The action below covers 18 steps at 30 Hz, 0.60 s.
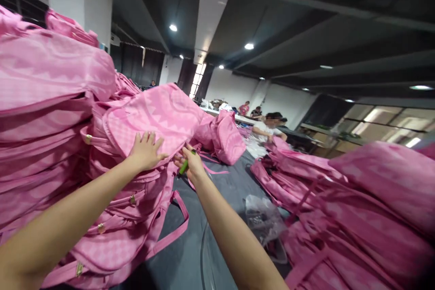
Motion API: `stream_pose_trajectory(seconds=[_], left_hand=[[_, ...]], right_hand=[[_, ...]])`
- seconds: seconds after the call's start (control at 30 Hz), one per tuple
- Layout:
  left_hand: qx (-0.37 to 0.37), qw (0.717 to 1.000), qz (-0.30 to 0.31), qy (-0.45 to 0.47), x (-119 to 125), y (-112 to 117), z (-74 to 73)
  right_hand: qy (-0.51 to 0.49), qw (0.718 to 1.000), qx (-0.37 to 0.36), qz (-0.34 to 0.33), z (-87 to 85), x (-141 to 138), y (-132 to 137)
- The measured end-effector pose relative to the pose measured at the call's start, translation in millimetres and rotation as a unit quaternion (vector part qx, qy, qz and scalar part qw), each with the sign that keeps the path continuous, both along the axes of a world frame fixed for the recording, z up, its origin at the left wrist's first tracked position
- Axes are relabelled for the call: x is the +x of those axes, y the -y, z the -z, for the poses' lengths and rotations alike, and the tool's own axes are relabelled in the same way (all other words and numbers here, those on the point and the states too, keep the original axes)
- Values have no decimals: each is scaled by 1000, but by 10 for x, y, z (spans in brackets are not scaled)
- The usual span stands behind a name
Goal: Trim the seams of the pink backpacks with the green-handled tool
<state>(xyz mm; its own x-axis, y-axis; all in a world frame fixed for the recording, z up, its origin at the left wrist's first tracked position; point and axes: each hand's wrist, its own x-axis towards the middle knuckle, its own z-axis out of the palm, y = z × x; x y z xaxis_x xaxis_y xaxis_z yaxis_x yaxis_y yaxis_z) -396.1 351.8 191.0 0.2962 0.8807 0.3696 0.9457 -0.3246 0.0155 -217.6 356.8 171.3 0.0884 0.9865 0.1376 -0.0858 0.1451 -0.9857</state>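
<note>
Several pink backpacks are piled in a stack, and the flap of the top pink backpack (154, 115) faces me with its checked and zigzag print. My left hand (147, 152) lies flat on that flap with its fingers spread. At the right edge of the same bag, my right hand (192, 165) is closed around a slim green tool (184, 167), whose exact kind I cannot make out. The right fingertips are close to the bag's edge; whether they pinch the cloth is unclear. Loose straps (170, 238) with gold-coloured buckles hang below from the stack.
A taller pile of pink backpacks (50, 68) rises on the left, and another pile (360, 204) fills the right. A clear plastic bag (263, 219) lies on the grey table (220, 253). Further back are more pink bags (227, 138) and a person in white (267, 129).
</note>
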Motion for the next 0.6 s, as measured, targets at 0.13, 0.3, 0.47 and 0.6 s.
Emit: stream_pose_trajectory(seconds=[0.13, 0.3, 0.47, 0.6], left_hand=[[27, 999, -26, -33, 61, -36, -102], [135, 989, 10, -57, 159, 173, -170], [214, 964, 159, -9, 879, 534, 191], [133, 964, 227, 39, 1836, 219, 644]], right_hand=[[-30, 999, 25, 9, -23, 8, -21], [-51, 997, 41, -43, 63, 152, 12], [123, 989, 77, 14, 350, 600, 82], [324, 942, 27, 85, 871, 1624, 114]])
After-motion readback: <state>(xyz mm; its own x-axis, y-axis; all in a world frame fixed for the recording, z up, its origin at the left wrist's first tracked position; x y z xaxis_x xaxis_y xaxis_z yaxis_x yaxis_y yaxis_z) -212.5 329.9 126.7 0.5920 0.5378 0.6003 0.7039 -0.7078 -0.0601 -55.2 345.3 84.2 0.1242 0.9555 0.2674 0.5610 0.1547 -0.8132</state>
